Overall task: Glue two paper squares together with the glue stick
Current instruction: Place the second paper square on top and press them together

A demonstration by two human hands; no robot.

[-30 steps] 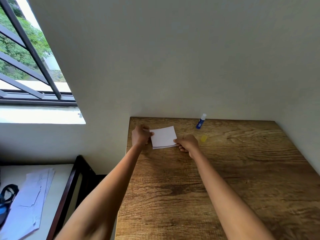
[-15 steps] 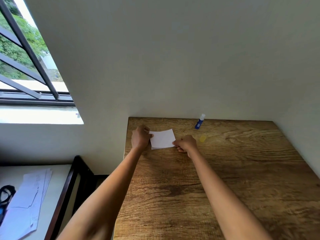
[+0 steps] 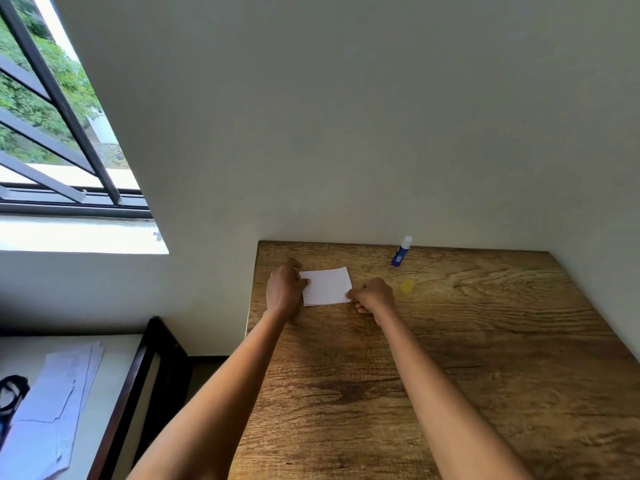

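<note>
Two white paper squares (image 3: pixel 327 285) lie stacked on the wooden table (image 3: pixel 450 358) near its far left corner; a thin edge of the lower one shows along the bottom. My left hand (image 3: pixel 284 289) pinches the stack's left edge. My right hand (image 3: pixel 372 294) pinches its lower right corner. The blue glue stick (image 3: pixel 401 252) stands uncapped by the wall, to the right of the paper. Its yellow cap (image 3: pixel 407 285) lies on the table just right of my right hand.
A white wall runs along the table's far edge and right side. To the left, lower down, stands a dark-framed surface (image 3: pixel 138 375) with loose papers (image 3: pixel 59 403) and a black object (image 3: pixel 12 393). A barred window (image 3: pixel 52 133) is upper left.
The upper square has been slid into line with the lower one, so less of the lower edge shows. Both hands stay on the paper.
</note>
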